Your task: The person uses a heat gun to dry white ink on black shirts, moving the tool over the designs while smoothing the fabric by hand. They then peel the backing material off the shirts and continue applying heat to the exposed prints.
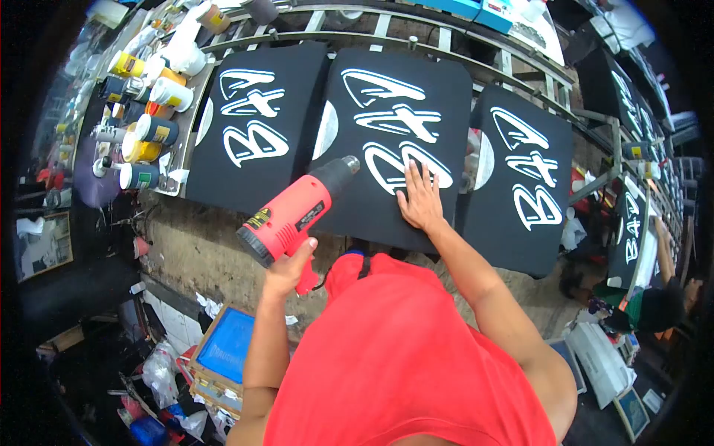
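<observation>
My left hand (291, 269) is wrapped round the handle of a red and black heat gun (301, 208). Its metal nozzle points up and to the right over the middle black shirt (372, 212). On that shirt, my right hand (422, 201) lies with fingers spread, touching the lower part of the white printed lettering (390, 100). A second black shirt (212, 175) with the same print is spread to the left, and a third black shirt (498, 238) to the right. Each shirt has a pale half-round patch near its neck.
Several paint tubs (171, 94) crowd the left end of the bench. A metal rail frame (379, 30) runs behind the shirts. Below left stands a blue screen frame (227, 343). Another person (654, 305) is at the far right beside more printed black shirts (632, 238).
</observation>
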The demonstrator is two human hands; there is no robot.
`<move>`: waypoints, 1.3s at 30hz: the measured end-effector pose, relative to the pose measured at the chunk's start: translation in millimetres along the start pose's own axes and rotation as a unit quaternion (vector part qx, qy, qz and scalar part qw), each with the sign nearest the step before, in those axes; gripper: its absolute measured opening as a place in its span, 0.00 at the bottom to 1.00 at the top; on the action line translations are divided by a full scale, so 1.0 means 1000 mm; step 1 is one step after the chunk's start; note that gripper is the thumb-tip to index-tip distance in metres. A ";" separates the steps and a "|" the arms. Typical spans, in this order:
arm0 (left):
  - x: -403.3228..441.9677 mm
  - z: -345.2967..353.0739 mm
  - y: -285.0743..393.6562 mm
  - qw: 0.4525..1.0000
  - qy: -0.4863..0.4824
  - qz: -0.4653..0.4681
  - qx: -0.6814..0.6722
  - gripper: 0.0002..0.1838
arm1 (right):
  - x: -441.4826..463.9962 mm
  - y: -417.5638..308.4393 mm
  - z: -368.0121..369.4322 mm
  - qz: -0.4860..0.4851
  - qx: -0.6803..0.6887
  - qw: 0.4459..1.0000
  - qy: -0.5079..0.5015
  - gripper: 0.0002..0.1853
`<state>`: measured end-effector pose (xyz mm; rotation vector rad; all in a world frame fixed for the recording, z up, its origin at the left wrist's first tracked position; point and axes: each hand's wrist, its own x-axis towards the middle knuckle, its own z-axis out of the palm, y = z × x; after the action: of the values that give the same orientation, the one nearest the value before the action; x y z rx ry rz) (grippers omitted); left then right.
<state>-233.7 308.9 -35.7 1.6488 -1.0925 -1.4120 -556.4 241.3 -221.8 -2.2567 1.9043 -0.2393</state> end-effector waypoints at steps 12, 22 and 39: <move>0.071 0.071 0.012 0.989 -0.050 0.142 -0.012 0.11 | -0.004 -0.053 -0.079 0.133 0.375 0.917 0.024 0.31; 0.084 0.152 0.035 0.857 -0.278 0.433 0.020 0.47 | -0.034 -0.081 -0.166 0.280 0.565 0.748 0.208 0.25; 0.350 0.015 -0.013 0.756 -0.071 0.230 0.609 0.49 | -0.020 0.012 -0.258 0.285 0.122 0.946 -0.095 0.22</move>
<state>-228.8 -5.6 -189.5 1.7839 -2.6274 -0.3832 -632.4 250.4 26.1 -1.4412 2.1745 -0.1536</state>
